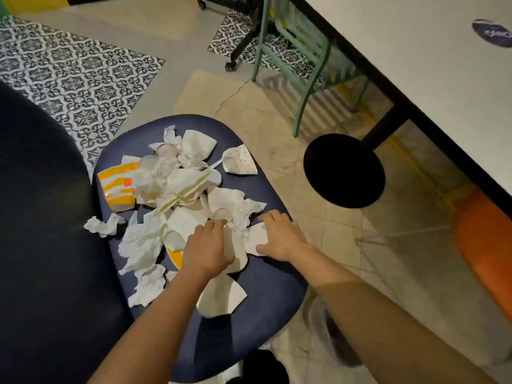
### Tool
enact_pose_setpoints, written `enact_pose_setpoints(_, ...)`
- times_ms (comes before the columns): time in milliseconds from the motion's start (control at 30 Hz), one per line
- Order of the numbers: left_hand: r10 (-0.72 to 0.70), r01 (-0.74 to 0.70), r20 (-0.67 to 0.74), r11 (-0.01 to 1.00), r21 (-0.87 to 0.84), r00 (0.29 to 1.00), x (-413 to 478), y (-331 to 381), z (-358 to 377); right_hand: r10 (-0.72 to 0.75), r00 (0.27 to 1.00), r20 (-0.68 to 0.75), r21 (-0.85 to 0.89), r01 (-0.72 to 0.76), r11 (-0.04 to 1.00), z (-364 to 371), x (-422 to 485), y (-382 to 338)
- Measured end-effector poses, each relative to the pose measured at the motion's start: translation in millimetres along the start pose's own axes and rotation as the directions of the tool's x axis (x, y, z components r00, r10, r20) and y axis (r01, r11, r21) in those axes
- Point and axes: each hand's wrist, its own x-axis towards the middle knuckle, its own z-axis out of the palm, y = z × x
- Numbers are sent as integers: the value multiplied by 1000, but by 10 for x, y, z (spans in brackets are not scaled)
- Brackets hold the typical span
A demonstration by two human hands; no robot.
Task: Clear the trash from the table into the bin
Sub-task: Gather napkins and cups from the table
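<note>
A dark blue rounded tabletop (pixel 266 306) is strewn with trash: several crumpled white napkins (pixel 141 242), a yellow-and-white striped paper cup (pixel 117 187) on its side, a crushed clear plastic cup (pixel 158 167), a dotted paper cone (pixel 241 160) and torn white paper pieces (pixel 220 297). My left hand (pixel 207 245) has its fingers curled into a crumpled napkin (pixel 238 214) near the pile's front. My right hand (pixel 279 236) lies beside it at the table's right edge, fingers spread over a white paper scrap (pixel 253 236). No bin is plainly recognisable.
A dark padded seat (pixel 41 217) stands to the left. On the right are a white table (pixel 415 51) with a black round base (pixel 343 170), a green chair (pixel 299 59), an orange stool (pixel 484 245) and a faint see-through frame (pixel 393 242) on the floor.
</note>
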Motion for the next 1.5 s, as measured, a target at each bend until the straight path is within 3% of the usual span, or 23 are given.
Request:
enact_pose_setpoints(133, -61, 61, -28, 998, -4, 998, 136, -25, 147, 114, 993, 20, 84, -116, 990, 233, 196, 21)
enact_pose_setpoints(267, -61, 60, -16, 995, -74, 998, 215, -14, 238, 312, 950, 18, 328, -300, 895, 442, 271, 26)
enact_pose_setpoints(533, -68, 88, 83, 958, -271, 994, 190, 15, 299, 379, 923, 63, 620, -334, 710, 612, 218, -19)
enact_pose_setpoints(700, -67, 89, 68, 916, -392, 995, 126, 23, 285, 404, 914, 42, 618, -342, 708, 510, 119, 49)
enact_pose_setpoints(1067, 39, -87, -128, 915, -393, 991, -232, 385, 78, 495, 864, -96, 677, -308, 669, 354, -521, 376)
enact_pose_setpoints(1333, 125, -135, -52, 871, -472, 991, -357, 1106, 311, 607, 790, -85, 708, -381, 595, 369, -1115, 989)
enact_pose_setpoints(1500, 127, -102, 25, 883, -458, 992, -393, 1703, 779, 634, 773, -39, 633, -472, 614, 625, -1391, 1669)
